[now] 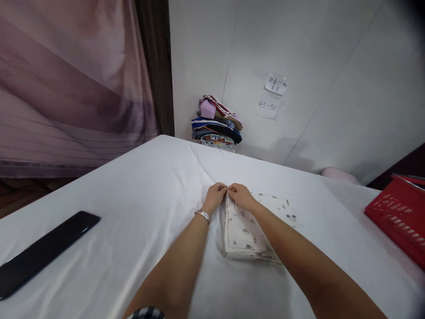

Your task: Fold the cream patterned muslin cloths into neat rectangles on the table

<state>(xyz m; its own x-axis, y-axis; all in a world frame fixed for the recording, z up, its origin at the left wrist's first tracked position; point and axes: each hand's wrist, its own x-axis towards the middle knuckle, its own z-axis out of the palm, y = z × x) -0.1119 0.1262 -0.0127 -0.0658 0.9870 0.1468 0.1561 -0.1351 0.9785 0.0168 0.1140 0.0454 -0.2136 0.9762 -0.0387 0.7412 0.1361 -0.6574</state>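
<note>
Two hands: left hand and right hand are met at the far edge of the cloth.
Cloth: folded, laid on the white table (middle, just ahead of the person).
Handling: judged soft, light, limp; best taken at edges or corners.
Grip: fingers of both hands are pinched together on the cloth's edge.
Nearby: black bar at left, red basket at right.

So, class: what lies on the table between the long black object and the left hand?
Only bare white tablecloth lies between the black object and the left hand, per the head view.
</note>
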